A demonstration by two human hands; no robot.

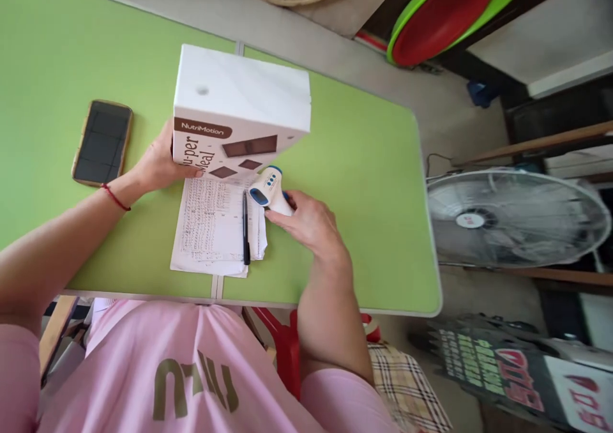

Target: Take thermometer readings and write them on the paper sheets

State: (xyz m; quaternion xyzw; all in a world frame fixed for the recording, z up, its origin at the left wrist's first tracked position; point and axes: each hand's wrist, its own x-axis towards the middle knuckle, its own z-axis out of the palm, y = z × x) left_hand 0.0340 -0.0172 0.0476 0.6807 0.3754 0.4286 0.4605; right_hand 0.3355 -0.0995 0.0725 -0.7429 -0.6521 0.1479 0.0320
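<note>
My left hand [161, 158] grips the left lower edge of a white NutriMotion box [244, 91], its thumb on the printed face. Brown panels mark that face, and the box is tilted above the far end of some papers [204, 232]; I cannot tell whether it rests on them. In my right hand [313, 222] is a white and blue infrared thermometer [271, 189], held by its handle, with its blue-rimmed end just below the box. A black pen [246, 235] lies across the handwritten sheets, left of my right hand.
A phone in a worn case [102, 142] lies on the green table [373, 216], left of the box. Beyond the table's right edge is a large fan [517, 219]. Red and green basins [445, 18] are at the back right, and a red chair [282, 343] shows below the front edge.
</note>
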